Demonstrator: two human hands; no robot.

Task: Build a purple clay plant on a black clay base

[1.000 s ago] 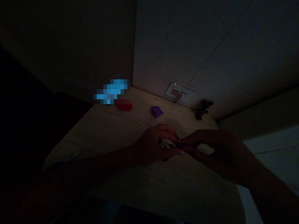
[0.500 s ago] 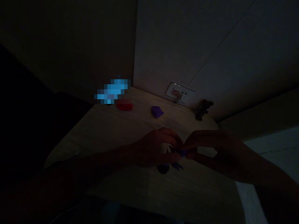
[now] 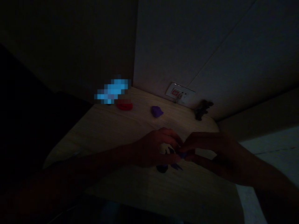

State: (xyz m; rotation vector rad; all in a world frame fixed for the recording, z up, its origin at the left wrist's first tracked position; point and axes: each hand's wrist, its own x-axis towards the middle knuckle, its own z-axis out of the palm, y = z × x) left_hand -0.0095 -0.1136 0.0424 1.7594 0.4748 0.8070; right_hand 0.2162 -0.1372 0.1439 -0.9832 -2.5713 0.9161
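Note:
In the dim light, my left hand (image 3: 153, 151) comes in from the left with its thumb and fingertips closed on a small purple modelling clay piece (image 3: 182, 154). From the right, my right hand (image 3: 219, 152) pinches the same piece, so the fingertips of both hands almost meet. Below the left thumb, a dark rounded piece (image 3: 162, 168) and a purple spiky piece (image 3: 177, 167) show. Whether these join the held clay, I cannot tell. A purple clay lump (image 3: 157, 111) lies farther back on the wooden table (image 3: 112, 127).
A red rounded object (image 3: 125, 106) sits at the back left beside a bright, pixelated blue patch (image 3: 113, 90). A small dark figure (image 3: 202, 110) stands at the back right near the wall. A wall socket (image 3: 179, 92) is just above the table's back edge.
The right hand has shifted very slightly left and down. Both hands keep their pinch on the purple clay; the table objects have stayed put.

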